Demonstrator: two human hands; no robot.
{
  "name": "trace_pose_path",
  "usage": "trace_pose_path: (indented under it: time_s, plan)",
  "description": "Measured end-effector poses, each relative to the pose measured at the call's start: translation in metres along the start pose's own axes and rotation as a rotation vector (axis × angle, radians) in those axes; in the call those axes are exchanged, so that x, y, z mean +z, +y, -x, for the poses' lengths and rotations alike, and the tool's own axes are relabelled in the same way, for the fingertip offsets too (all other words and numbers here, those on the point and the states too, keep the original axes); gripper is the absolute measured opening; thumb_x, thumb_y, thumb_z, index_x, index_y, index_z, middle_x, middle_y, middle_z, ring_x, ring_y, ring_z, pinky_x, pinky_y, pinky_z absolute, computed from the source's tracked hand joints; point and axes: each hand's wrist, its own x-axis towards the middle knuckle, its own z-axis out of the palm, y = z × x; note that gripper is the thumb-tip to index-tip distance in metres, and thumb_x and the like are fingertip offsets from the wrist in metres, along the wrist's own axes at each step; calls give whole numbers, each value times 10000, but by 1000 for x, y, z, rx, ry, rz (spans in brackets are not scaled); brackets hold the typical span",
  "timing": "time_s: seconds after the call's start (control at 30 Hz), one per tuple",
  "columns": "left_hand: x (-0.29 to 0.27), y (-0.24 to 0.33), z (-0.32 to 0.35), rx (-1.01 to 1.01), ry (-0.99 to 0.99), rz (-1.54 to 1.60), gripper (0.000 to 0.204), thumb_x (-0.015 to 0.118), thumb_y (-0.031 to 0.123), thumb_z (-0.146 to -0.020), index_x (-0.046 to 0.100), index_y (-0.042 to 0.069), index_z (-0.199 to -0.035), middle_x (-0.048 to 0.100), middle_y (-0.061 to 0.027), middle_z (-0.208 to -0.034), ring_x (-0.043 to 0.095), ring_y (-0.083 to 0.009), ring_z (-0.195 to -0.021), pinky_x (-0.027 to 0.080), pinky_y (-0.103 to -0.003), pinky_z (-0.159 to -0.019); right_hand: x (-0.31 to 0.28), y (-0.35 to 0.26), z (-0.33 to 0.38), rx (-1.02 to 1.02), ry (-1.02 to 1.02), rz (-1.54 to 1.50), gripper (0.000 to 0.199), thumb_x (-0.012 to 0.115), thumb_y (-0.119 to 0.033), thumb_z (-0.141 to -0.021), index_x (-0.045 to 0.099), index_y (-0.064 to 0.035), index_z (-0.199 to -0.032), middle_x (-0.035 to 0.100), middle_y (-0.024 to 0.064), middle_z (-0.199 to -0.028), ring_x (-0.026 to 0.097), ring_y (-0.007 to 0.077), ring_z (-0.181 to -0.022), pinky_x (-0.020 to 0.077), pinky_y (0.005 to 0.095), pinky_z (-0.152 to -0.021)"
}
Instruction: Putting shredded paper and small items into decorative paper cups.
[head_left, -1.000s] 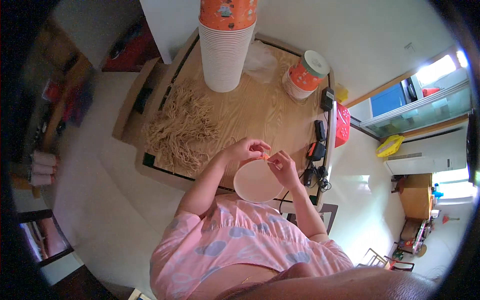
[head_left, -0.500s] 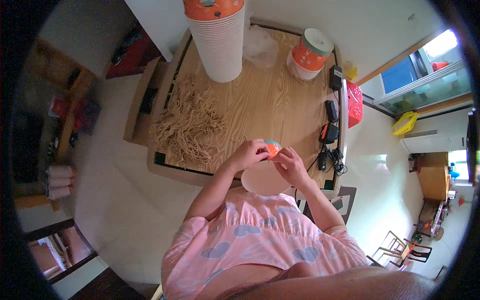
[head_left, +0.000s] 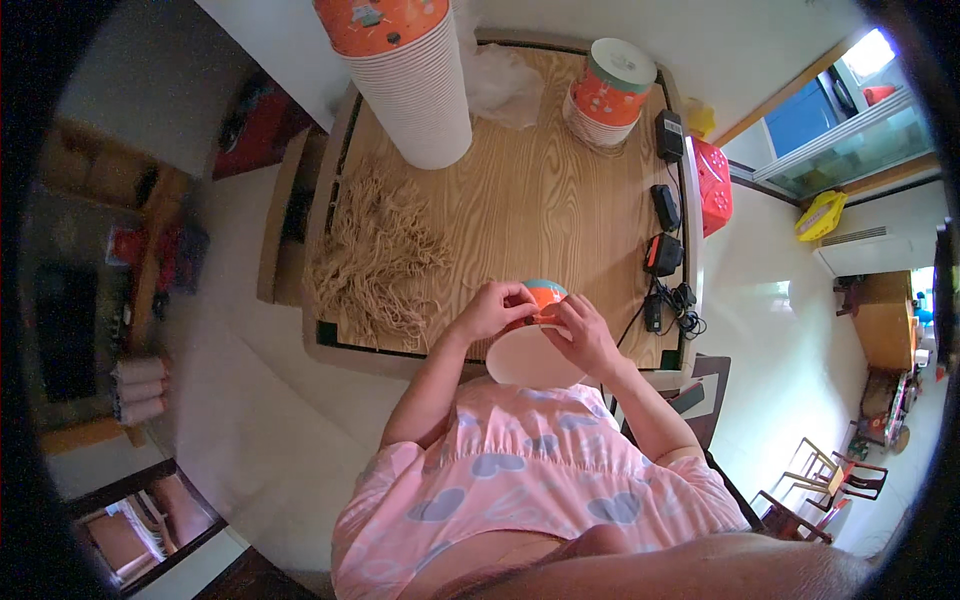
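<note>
Both hands, left hand (head_left: 492,308) and right hand (head_left: 580,335), pinch the orange paper cup (head_left: 530,335) tilted at the tabletop's (head_left: 540,200) near edge, each grip clamped on its rim, steadying it.

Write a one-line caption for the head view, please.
Both hands, left hand and right hand, hold an orange paper cup over the table.

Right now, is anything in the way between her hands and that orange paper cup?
Nothing visible. The left hand and right hand are both already on the orange paper cup, gripping it from either side near its base, above the near edge of the wooden table.
</note>
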Motion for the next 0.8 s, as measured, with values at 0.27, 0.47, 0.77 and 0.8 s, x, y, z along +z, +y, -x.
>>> trace_pose_path:
  time_s: [0.27, 0.47, 0.77, 0.8]
  plan:
    - [-6, 1, -2, 52, -17, 19, 79, 594, 55, -787, 624, -2, -833, 621, -34, -752, 563, -77, -697, 465, -228, -642, 2, 7, -2, -46, -18, 54, 237, 595, -68, -686, 544, -76, -918, 501, 112, -877, 492, 315, -816, 444, 391, -705]
    - [-1, 6, -5, 58, 20, -34, 68, 588, 43, -785, 614, -9, -819, 604, -44, -759, 567, -91, -706, 462, -230, -644, 2, 9, -6, -99, -34, 73, 260, 589, -60, -679, 541, -72, -934, 490, 117, -869, 490, 309, -836, 440, 388, -721]
    - [1, 8, -6, 123, 22, -122, 70, 591, 44, -777, 607, -13, -813, 567, -60, -764, 570, -116, -698, 461, -246, -626, 7, 13, -3, -41, -26, 71, 244, 594, -63, -672, 535, -68, -909, 492, 116, -868, 495, 308, -838, 433, 381, -733]
    - [1, 8, -6, 121, 19, -123, 70, 591, 44, -777, 607, -13, -813, 567, -60, -764, 570, -116, -698, 461, -246, -626, 6, 11, -4, -39, -25, 69, 244, 594, -63, -672, 535, -68, -909, 492, 116, -868, 495, 308, -838, 433, 381, -733]
